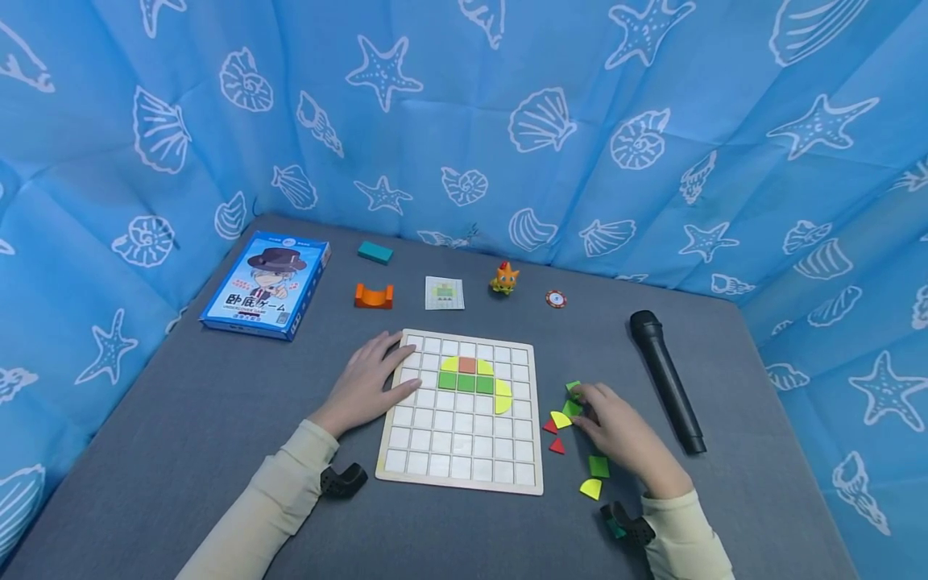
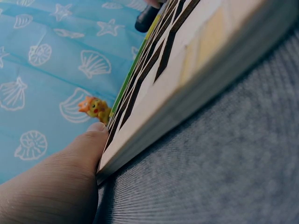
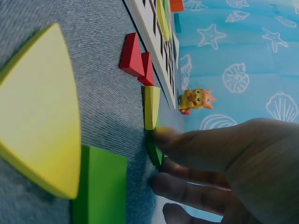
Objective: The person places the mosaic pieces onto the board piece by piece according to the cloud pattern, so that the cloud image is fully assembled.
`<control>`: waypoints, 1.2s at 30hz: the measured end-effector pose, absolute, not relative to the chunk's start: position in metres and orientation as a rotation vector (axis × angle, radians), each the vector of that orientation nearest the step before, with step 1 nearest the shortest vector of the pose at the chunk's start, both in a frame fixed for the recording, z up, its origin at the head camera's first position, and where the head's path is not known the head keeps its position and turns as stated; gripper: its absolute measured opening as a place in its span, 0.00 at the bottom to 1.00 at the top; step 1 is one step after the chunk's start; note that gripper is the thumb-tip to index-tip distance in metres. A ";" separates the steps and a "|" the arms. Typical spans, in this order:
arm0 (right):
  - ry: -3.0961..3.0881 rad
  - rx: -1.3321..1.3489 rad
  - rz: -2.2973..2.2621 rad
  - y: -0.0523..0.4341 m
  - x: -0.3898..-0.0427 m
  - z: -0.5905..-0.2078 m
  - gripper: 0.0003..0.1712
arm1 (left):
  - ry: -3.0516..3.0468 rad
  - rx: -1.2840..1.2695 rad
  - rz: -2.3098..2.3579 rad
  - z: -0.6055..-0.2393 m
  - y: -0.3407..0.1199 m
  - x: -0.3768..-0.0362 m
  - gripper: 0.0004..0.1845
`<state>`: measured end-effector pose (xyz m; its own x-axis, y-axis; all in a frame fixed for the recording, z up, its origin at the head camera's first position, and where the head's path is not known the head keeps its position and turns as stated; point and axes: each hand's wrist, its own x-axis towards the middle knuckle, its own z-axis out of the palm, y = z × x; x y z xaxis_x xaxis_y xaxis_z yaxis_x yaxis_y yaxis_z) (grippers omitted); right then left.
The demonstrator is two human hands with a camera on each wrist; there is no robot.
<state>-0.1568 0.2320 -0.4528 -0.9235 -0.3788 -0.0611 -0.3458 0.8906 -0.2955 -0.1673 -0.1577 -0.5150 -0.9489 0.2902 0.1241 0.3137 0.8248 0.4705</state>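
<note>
A white gridded board (image 1: 462, 443) with a pale wooden rim lies on the table. Yellow, green and orange pieces form a pattern in its upper cells. My left hand (image 1: 368, 379) rests along its left side, fingers spread; in the left wrist view the thumb (image 2: 84, 151) touches the rim. Right of the board, my right hand (image 1: 616, 427) reaches down over loose pieces. Its thumb and index fingertips are right at the green blocks (image 1: 572, 408); I cannot tell whether they pinch one. Beside them lie a yellow quarter-round block (image 1: 561, 420) and red triangle blocks (image 1: 557, 446).
Nearer me lie a green square (image 1: 598, 466) and a yellow quarter-round (image 1: 590, 488). A black microphone (image 1: 667, 379) is at the right. Behind the board are a pattern card (image 1: 445, 293), a small figurine (image 1: 504, 279), a chip (image 1: 556, 299), an orange block (image 1: 374, 296), a teal block (image 1: 374, 252) and a blue box (image 1: 267, 282).
</note>
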 end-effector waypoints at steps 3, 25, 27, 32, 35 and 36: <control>2.956 -0.619 -0.433 0.231 -0.158 -0.453 0.20 | -2.964 -0.485 -0.778 -0.514 -0.158 -0.167 0.35; 2.967 -0.659 -0.370 0.231 -0.159 -0.453 0.18 | -2.965 -0.484 -0.793 -0.515 -0.158 -0.166 0.35; 2.968 -0.676 -0.375 0.229 -0.159 -0.453 0.17 | -2.958 -0.485 -0.801 -0.515 -0.158 -0.166 0.35; 2.963 -0.722 -0.379 0.221 -0.161 -0.450 0.16 | -2.940 -0.488 -0.803 -0.515 -0.158 -0.166 0.34; 2.955 -0.749 -0.379 0.212 -0.162 -0.448 0.15 | -2.928 -0.495 -0.801 -0.516 -0.158 -0.166 0.34; 2.952 -0.764 -0.378 0.208 -0.162 -0.447 0.15 | -2.928 -0.493 -0.798 -0.516 -0.158 -0.166 0.34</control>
<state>-0.1617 0.2079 -0.4473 -0.8742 -0.4856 -0.0056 -0.4685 0.8463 -0.2535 -0.1664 -0.1578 -0.5164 -0.9464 0.2878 0.1469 0.3225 0.8140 0.4831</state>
